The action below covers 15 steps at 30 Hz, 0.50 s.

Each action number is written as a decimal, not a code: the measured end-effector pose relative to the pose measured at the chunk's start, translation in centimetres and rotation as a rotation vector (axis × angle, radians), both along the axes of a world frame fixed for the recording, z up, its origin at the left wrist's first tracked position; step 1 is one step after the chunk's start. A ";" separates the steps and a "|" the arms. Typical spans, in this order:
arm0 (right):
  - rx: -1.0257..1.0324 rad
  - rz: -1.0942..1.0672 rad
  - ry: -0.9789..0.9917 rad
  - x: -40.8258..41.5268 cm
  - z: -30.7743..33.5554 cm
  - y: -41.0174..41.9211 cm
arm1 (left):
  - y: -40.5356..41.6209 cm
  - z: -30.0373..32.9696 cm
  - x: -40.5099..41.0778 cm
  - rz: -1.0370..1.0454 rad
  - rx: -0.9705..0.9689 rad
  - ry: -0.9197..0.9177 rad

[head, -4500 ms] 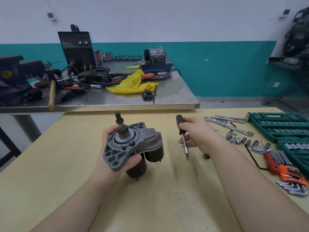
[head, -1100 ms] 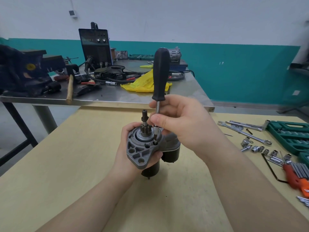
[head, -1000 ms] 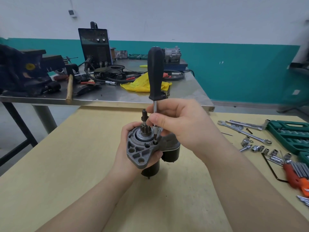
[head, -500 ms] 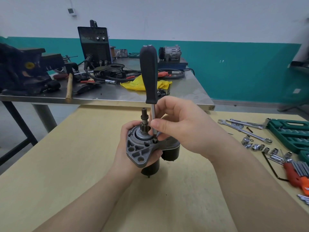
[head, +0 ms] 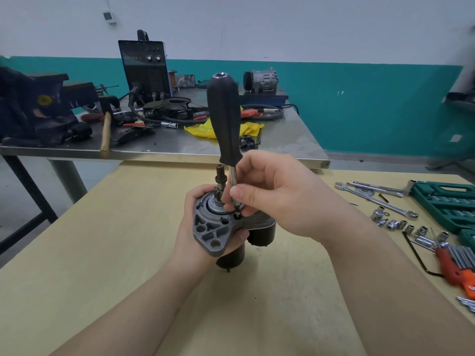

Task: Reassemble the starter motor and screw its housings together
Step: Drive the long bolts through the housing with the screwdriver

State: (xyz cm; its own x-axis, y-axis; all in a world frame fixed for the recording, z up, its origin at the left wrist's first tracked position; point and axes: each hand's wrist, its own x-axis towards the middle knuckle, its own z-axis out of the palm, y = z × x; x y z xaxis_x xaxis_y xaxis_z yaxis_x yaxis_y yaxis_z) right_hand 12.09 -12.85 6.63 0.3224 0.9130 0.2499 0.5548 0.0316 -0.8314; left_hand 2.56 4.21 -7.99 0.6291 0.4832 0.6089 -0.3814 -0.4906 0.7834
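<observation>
The starter motor (head: 214, 233) stands upright on the wooden table (head: 102, 253), grey cast housing on top with the pinion shaft pointing up and two dark cylinders below. My left hand (head: 191, 235) grips the housing from the left and underneath. A black-handled screwdriver (head: 226, 119) stands nearly vertical, its tip set in a screw hole on the housing's right side. My right hand (head: 270, 194) pinches the screwdriver's metal shank low down, just above the housing. The screw itself is hidden by my fingers.
Loose sockets (head: 393, 223), spanners (head: 377, 199), a red hex key set (head: 455, 265) and green socket cases (head: 447, 201) lie at the table's right. Behind stands a steel bench (head: 295, 147) with a vise (head: 30, 109), a hammer (head: 105, 132), a welder (head: 145, 68) and a yellow cloth (head: 203, 129).
My right hand brought the screwdriver from beside the motor onto the housing. Over the last second the handle has tilted leftward while the tip stays in the hole.
</observation>
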 end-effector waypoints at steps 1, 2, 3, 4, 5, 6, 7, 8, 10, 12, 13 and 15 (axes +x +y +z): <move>0.002 0.006 -0.008 0.1 0.0 0.0 | -0.1 0.1 -0.1 -0.005 0.001 0.001; 0.002 0.012 -0.020 0.1 -0.1 0.0 | -0.2 0.1 -0.1 -0.011 0.000 0.003; -0.002 0.015 -0.037 0.1 -0.1 0.0 | -0.2 0.1 -0.1 -0.017 -0.005 0.006; -0.008 0.012 -0.053 0.1 -0.1 -0.1 | -0.2 0.1 -0.1 -0.022 -0.011 0.009; -0.016 0.006 -0.064 0.1 -0.1 -0.1 | -0.2 0.1 -0.1 -0.026 -0.015 0.008; -0.022 0.000 -0.067 0.2 -0.1 -0.1 | -0.1 0.1 -0.1 -0.027 -0.018 0.008; -0.027 -0.006 -0.061 0.2 -0.1 -0.1 | 0.0 0.1 -0.1 -0.026 -0.018 0.007; -0.030 -0.011 -0.048 0.2 -0.1 0.0 | 0.0 0.2 0.0 -0.024 -0.017 0.008; -0.026 -0.027 -0.012 0.4 -0.1 0.0 | 0.1 0.3 0.1 -0.022 -0.010 0.008; -0.020 -0.041 0.015 0.5 -0.2 0.1 | 0.1 0.4 0.0 -0.023 -0.008 0.010; -0.022 -0.045 0.020 0.5 -0.2 0.1 | 0.0 0.4 0.0 -0.021 -0.009 0.013; -0.024 -0.037 0.018 0.6 -0.3 0.1 | 0.0 0.5 -0.1 -0.023 -0.008 0.020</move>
State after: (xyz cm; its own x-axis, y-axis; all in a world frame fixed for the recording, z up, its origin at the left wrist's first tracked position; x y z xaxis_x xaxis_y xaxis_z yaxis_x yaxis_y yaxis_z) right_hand 12.70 -12.79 6.33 0.3602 0.9061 0.2220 0.5403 -0.0086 -0.8414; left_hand 2.48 4.16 -7.50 0.6522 0.4733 0.5921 -0.3762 -0.4761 0.7949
